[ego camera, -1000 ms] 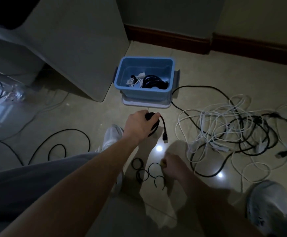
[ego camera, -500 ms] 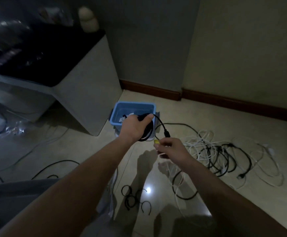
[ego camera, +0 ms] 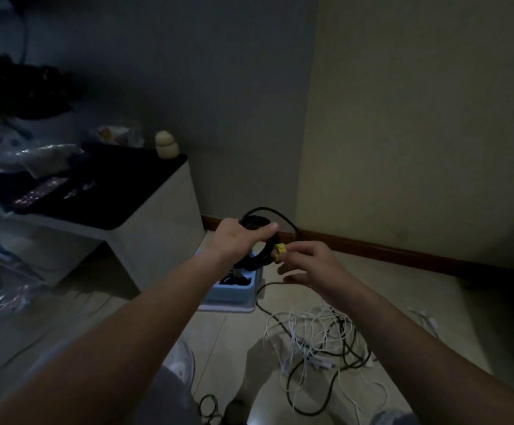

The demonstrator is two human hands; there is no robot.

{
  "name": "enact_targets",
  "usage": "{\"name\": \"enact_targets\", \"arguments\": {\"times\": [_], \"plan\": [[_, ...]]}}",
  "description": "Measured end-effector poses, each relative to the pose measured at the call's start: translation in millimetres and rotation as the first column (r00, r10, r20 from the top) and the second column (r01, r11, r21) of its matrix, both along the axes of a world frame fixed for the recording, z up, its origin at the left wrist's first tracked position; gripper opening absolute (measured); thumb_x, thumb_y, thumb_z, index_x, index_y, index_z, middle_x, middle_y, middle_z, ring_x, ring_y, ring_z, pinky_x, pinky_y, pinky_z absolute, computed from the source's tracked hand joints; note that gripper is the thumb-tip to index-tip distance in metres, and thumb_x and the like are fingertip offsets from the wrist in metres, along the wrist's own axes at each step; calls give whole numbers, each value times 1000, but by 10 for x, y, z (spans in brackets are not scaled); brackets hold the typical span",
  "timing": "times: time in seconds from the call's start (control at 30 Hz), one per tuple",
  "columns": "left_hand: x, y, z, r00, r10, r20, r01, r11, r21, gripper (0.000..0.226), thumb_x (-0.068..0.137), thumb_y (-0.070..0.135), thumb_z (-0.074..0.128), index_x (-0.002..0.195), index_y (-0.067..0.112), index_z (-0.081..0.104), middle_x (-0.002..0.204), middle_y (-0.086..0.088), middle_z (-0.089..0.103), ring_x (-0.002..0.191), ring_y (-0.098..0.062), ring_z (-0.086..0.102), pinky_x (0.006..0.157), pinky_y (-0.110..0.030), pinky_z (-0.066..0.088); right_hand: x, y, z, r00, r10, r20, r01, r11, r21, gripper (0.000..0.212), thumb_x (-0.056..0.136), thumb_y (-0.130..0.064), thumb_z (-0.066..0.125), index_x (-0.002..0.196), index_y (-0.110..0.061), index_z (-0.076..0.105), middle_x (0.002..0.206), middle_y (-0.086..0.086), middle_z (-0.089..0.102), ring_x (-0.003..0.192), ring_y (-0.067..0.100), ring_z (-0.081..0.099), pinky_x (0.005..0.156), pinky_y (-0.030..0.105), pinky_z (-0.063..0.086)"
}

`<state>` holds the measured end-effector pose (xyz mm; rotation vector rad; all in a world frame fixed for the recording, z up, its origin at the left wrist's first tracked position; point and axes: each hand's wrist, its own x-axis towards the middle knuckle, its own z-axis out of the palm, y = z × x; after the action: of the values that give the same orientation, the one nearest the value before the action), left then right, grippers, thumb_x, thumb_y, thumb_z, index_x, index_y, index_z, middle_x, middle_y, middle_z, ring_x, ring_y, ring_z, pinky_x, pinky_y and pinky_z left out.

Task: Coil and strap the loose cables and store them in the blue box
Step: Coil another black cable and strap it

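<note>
Status: one lead mid-strap, most of the job left.

- Left hand (ego camera: pixel 235 237) is wrapped round a black cable coil (ego camera: pixel 266 256), held in the air directly above the blue box (ego camera: pixel 234 294). Coiling on this one looks finished.
- Right hand (ego camera: pixel 307 265) pinches a yellow strap (ego camera: pixel 280 250) against the coil's right side. Strap looks not yet closed, but it's too dim to be sure.
- The blue box sits on the floor with some dark cabling already in it. I can't count how many.
- The tangle of white and black cables (ego camera: pixel 317 332) lies on the floor just right of the box, uncoiled. That's the bulk of the remaining work.
- Small dark loops (ego camera: pixel 209 403) lie on the floor well in front of the box, either spare straps or short leads.

Estimate: early. Remaining: close the strap, drop the coil in, then untangle the pile.
</note>
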<state>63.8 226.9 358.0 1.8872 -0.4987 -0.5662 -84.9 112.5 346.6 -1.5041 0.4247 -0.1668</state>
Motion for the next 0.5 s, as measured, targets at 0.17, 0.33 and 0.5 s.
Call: {"name": "enact_targets", "arguments": {"times": [0.17,0.33,0.5], "plan": [[-87,-22,155,997,49,54,-48,999,-16,41,79,51,78,73,11,70,51,6,57,46,-10,51,51,-24,40,20,-24,194,999,-23,35,24,1000,-8,25,97,-23,60,82,-18,79,86,1,74,77,19,69,71,36,54],[-124,-17,119,998,51,47,-49,997,-60,43,82,48,76,68,8,69,50,5,52,42,-7,44,46,-21,37,88,-15,161,998,-41,44,43,998,-52,23,99,-24,60,82,-23,77,84,-1,73,76,20,68,70,37,54],[-96,-26,-11,999,-30,17,32,996,-84,42,79,46,81,51,23,59,49,10,50,42,-3,45,46,-19,37,195,-61,50,1000,-17,-7,16,997,-75,25,102,-26,56,82,-22,70,76,-2,68,72,18,68,63,34,54]]}}
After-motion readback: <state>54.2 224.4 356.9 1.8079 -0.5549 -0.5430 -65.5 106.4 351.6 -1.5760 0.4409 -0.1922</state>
